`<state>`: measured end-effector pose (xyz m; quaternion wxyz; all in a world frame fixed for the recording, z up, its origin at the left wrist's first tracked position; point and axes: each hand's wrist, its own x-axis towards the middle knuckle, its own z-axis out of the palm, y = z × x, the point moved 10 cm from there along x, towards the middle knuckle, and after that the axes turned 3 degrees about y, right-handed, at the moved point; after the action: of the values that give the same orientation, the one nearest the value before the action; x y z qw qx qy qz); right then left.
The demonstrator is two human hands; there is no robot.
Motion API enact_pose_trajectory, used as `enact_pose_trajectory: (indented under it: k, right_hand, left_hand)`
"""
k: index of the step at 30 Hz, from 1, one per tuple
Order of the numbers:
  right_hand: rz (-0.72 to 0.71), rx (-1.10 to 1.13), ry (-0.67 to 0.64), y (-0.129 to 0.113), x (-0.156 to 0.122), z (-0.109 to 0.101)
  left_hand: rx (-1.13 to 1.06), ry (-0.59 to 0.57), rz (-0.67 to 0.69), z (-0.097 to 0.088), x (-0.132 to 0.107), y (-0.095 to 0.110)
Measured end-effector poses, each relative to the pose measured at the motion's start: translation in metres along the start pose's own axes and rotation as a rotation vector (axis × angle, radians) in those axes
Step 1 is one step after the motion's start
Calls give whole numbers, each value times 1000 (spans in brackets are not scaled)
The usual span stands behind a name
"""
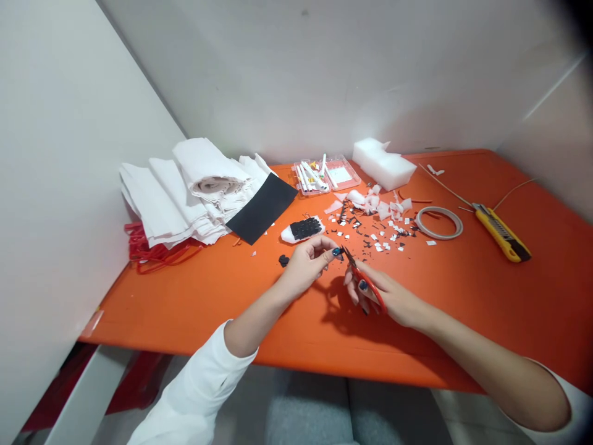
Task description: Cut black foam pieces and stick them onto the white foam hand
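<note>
From the head camera, the left hand (303, 267) pinches a small dark scrap (336, 252) between its fingertips just above the glossy orange desk (185, 296). The right hand (393, 300) has its fingers wrapped through red-handled scissors (365, 284), whose blades meet the scrap. White and black snippets (380, 238) lie scattered behind them, with a yellow utility knife (503, 233) to the right.

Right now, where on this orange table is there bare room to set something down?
Bare: the front-left stretch between the fabric stack and left hand, and the right end beyond the yellow knife. Crowded: paper scraps behind the scissors.
</note>
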<state>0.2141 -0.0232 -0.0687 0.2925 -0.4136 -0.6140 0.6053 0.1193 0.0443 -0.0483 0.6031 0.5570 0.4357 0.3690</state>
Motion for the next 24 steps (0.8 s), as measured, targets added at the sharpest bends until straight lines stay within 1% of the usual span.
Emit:
enact_pose_trajectory:
  k: [4, 10, 15, 24]
  right_hand:
    - [2, -34, -3, -2, 0, 0]
    - [-11, -123, 5, -2, 0, -2]
    - [6, -66, -9, -1, 0, -1]
    - [8, -30, 17, -3, 0, -3]
  left_hand:
    - [79, 25, 23, -2, -1, 6]
    - [-11, -40, -73, 2, -2, -5]
    - [-28, -56, -98, 3, -3, -6]
    - [21, -50, -78, 2, -3, -2]
